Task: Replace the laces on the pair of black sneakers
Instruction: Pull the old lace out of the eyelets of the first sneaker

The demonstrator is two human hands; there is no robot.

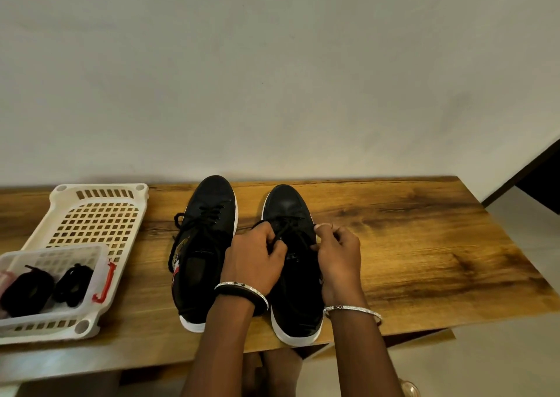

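Note:
Two black sneakers with white soles stand side by side on a wooden table (409, 245), toes toward the wall. The left sneaker (206, 245) is laced with a black lace whose ends hang loose. Over the right sneaker (291, 275), my left hand (254, 260) pinches a black lace (283, 233) near the eyelets. My right hand (336, 251) pinches the lace's other part at the shoe's right side. Both wrists wear bangles.
A white perforated tray (100, 215) lies at the table's left. On its near end sits a small white basket (94, 275) holding coiled black laces (72, 281) and another dark bundle. The wall stands close behind the shoes; the table's front edge is under my forearms.

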